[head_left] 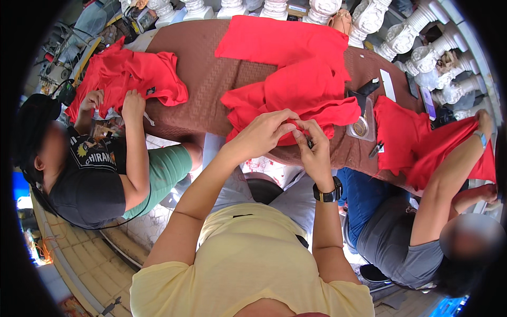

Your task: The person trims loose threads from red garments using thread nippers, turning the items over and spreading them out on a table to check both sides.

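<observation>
Head view: the left hand and right hand meet at the red cloth, by the counter's near edge.
Both hands are narrow, thumbs and fingertips drawn together and almost touching; whether they pinch the cloth between them I cannot tell. The cloth lies bunched at the middle of the near edge, with a flatter part reaching to the far edge. A black watch circles the right wrist. Just right of the cloth are a clear tub and a black pouch; a white strip lies nearer the far right corner. At the left end, a co-worker has hands on a second red piece; at the right end, another person lifts part of a third.
</observation>
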`<action>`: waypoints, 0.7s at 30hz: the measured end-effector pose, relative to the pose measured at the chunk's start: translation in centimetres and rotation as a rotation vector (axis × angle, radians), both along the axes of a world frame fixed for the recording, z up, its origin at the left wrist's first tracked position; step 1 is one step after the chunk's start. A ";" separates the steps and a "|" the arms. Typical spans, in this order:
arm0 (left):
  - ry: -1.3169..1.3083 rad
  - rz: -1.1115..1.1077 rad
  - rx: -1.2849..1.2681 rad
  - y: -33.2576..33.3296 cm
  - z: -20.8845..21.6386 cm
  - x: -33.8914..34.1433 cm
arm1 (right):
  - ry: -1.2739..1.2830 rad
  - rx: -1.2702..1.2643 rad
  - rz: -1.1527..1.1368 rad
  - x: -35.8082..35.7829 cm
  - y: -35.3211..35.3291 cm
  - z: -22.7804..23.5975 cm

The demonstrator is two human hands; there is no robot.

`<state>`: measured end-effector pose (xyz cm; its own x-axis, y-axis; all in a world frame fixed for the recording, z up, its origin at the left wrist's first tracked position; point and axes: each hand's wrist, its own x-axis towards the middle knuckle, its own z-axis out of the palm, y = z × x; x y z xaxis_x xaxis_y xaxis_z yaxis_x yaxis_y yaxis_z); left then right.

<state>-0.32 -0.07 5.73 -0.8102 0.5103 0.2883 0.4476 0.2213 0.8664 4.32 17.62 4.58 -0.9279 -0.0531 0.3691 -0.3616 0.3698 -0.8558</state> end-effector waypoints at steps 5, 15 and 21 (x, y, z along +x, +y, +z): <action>0.146 0.032 -0.082 -1.1 0.8 -0.5 | -0.116 0.007 -0.037 -0.1 -0.2 1.2; 0.248 0.100 -0.078 -1.7 1.4 -0.4 | -0.092 -0.082 -0.065 -1.5 -1.3 1.4; 0.217 0.099 -0.107 -2.0 1.8 0.0 | -0.091 -0.084 -0.051 -1.5 -1.4 1.4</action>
<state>-0.31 -2.09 7.49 -0.7828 0.4683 0.4099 0.5922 0.3582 0.7218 2.79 16.24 5.98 -0.9584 0.0222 0.2845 -0.2638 0.3112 -0.9130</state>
